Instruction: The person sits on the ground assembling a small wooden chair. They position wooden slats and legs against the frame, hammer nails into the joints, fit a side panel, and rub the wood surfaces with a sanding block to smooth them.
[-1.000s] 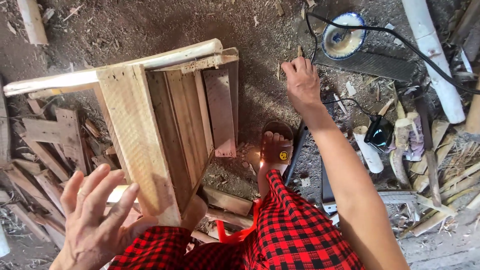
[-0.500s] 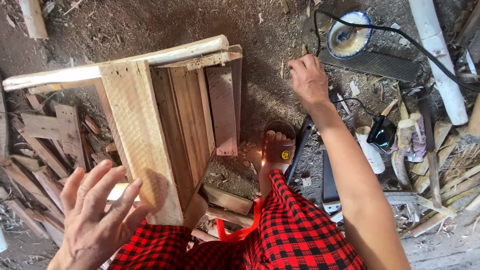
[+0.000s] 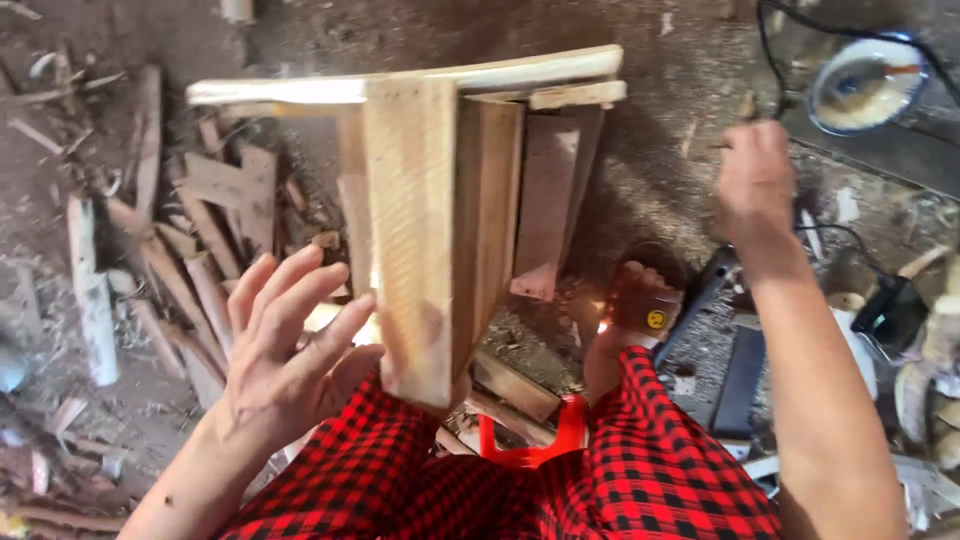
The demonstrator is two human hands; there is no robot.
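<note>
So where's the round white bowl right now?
In the head view the round white bowl sits on the ground at the top right, just beyond the right hand, with a black cable curving beside it.

A small round yellow label, perhaps a sticker, on the sandal.

The wooden frame is pale, raw timber, unpainted and matt, with a rough sawn grain on its broad plank. The offcuts strewn beside it are the same dry, splintery wood. The ground is dull, gritty earth dusted with sawdust. The trousers are soft woven cloth in a red and black check. The stool beneath looks like glossy red plastic.
</note>
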